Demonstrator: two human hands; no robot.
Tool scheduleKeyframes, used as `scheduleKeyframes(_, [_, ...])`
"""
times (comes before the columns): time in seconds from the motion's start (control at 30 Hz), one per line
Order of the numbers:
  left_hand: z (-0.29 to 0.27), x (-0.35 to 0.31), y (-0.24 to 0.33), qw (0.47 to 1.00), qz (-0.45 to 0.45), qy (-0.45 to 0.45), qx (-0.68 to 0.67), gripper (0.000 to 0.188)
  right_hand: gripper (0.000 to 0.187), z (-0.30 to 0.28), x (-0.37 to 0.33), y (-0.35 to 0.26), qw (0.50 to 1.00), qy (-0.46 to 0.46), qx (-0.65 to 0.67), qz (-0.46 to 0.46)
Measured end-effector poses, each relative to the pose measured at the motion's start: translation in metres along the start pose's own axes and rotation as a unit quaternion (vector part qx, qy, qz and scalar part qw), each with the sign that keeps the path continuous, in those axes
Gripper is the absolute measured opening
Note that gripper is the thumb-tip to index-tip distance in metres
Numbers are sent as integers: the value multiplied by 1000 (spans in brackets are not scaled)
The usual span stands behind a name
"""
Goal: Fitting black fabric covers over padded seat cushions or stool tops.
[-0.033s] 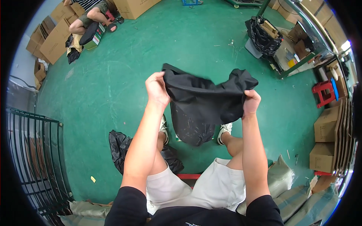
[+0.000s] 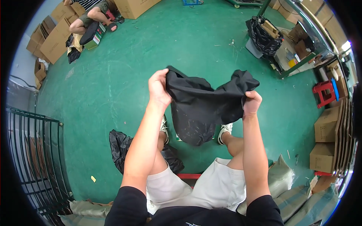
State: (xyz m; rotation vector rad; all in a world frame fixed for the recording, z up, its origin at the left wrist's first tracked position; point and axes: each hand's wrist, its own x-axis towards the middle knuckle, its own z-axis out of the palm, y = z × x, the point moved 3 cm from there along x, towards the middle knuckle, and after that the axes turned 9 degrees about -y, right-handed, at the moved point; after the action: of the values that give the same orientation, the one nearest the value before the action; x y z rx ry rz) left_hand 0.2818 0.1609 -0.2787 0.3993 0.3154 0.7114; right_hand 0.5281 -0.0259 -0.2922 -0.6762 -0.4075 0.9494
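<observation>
Between my hands a piece of black cloth point(image 2: 211, 96) is stretched out above my feet, its upper edge sagging in the middle and its right end bunched. My left hand point(image 2: 160, 88) is closed on the cloth's left end. My right hand point(image 2: 252, 102) pinches the right end, thumb on top. Below the cloth shows a black rounded piece point(image 2: 194, 132) with pale scuffs; whether it joins the cloth, I cannot tell. A black plastic bag point(image 2: 120, 147) lies on the floor beside my left leg.
A dark metal rack point(image 2: 36, 150) stands at left. At right are a black-lined bin point(image 2: 260, 41), a red stool point(image 2: 324, 93) and cardboard boxes point(image 2: 323, 156). Woven sacks point(image 2: 298, 203) lie near right. Another person point(image 2: 96, 13) sits far left by a large carton point(image 2: 56, 43).
My left hand and its end of the cloth have shifted slightly right and down. My right hand has hardly moved, and both still hold the cloth.
</observation>
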Motion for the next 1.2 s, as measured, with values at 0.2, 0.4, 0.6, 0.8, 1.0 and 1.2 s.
scheduleKeyframes(0.2, [-11,-3,-23,974,9,117,196,16,69,-7,-9,-11,998,-39,38,-29])
scheduleKeyframes(0.4, [-5,-6,-34,970,22,161,180,30,52,13,-19,-16,955,-205,216,-9])
scheduleKeyframes(0.6, [-11,-5,-23,983,-3,95,158,28,45,0,-11,-21,985,-53,41,160])
scheduleKeyframes(0.8, [-7,-10,-27,992,-31,59,111,27,24,-18,3,0,880,-109,-418,197])
scheduleKeyframes(1.0, [-11,-10,-38,990,-71,-38,117,33,72,18,-6,45,762,-164,-605,159])
scheduleKeyframes(1.2, [10,-15,-44,992,-84,-77,61,32,64,8,11,62,804,-74,-586,69])
